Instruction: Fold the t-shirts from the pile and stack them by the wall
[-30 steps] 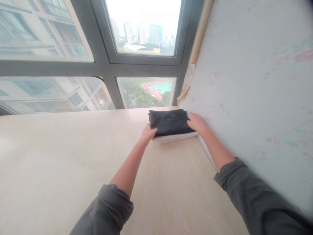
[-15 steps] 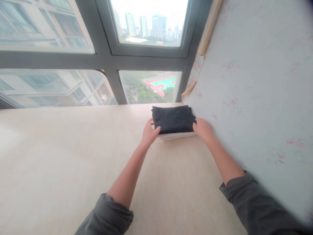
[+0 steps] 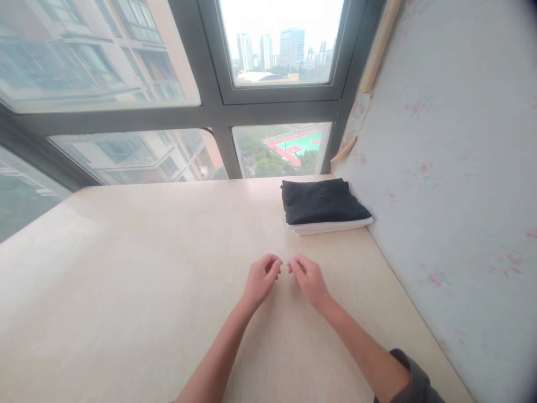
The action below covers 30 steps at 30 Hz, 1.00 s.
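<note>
A folded black garment (image 3: 321,200) lies on top of a folded white one (image 3: 335,226), stacked in the far right corner of the pale wooden tabletop (image 3: 146,280), against the wall. My left hand (image 3: 260,278) and my right hand (image 3: 308,277) hover side by side over the table, a short way in front of the stack. Their fingers are loosely curled, fingertips nearly meeting, and neither hand holds anything. Neither hand touches the stack.
A wall with faded floral wallpaper (image 3: 453,168) runs along the table's right edge. Large windows with dark grey frames (image 3: 218,115) stand behind the table, showing buildings and a sports court far below.
Both hands have let go of the folded stack and drawn back toward me, coming together over the table. The stack stays in the corner.
</note>
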{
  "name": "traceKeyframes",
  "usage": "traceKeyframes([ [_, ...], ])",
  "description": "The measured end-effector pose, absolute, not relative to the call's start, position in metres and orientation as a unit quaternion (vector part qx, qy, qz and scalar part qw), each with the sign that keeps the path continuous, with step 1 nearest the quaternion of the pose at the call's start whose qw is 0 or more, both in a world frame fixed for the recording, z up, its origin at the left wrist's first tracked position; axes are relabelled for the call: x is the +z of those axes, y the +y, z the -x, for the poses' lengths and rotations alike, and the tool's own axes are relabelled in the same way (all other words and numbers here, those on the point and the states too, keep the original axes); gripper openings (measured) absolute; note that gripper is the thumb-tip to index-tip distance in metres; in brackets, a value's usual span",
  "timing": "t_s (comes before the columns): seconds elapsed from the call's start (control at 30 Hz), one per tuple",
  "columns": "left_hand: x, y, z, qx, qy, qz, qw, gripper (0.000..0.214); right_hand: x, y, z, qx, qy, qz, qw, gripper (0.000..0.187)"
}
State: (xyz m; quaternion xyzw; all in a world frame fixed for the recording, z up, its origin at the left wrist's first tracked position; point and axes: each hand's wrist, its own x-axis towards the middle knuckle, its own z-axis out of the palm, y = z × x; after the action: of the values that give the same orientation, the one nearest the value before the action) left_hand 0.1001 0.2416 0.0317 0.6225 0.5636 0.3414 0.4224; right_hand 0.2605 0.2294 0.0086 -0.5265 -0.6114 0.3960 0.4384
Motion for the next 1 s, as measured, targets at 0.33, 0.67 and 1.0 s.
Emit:
traceKeyframes([
  [0.33, 0.003, 0.131, -0.085, 0.374, 0.615, -0.580, 0.382, 0.030, -0.006, 0.148, -0.209, 0.399, -0.657, 0.474, 0.430, 0.028],
  [0.67, -0.002, 0.133, -0.088, 0.389, 0.610, -0.583, 0.370, 0.033, -0.010, 0.149, -0.209, 0.366, -0.670, 0.485, 0.427, 0.029],
  [1.0, -0.004, 0.133, -0.088, 0.399, 0.600, -0.590, 0.365, 0.031, -0.013, 0.148, -0.208, 0.350, -0.679, 0.488, 0.422, 0.028],
])
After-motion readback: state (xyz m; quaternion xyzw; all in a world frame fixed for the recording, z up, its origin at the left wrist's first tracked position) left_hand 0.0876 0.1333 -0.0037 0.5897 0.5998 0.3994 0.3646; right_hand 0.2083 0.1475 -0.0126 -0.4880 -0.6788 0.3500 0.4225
